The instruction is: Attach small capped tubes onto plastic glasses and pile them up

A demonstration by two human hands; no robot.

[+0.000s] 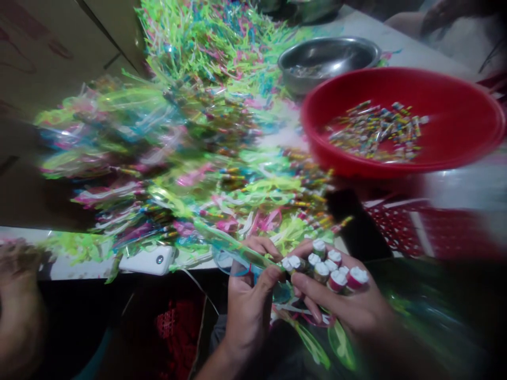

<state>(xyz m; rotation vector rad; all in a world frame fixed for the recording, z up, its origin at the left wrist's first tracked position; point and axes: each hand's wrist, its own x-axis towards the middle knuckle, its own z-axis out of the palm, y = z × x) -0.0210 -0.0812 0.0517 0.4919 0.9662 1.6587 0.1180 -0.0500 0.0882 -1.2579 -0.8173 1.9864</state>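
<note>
My right hand (348, 303) is closed around a bundle of small paper-wrapped tubes (332, 266) with white star-shaped caps, held end-up near the table's front edge. My left hand (251, 295) pinches the end of a clear greenish plastic strip (233, 245) right beside the bundle, its fingers curled. Loose green plastic pieces hang below both hands.
A big heap of green, pink and blue plastic strips (190, 132) covers the table. A red basin (455, 100) with small striped tubes sits at the right, a steel bowl (328, 58) behind it. A white phone (148, 259) lies at the table edge. Another person's hand (18, 301) shows at far left.
</note>
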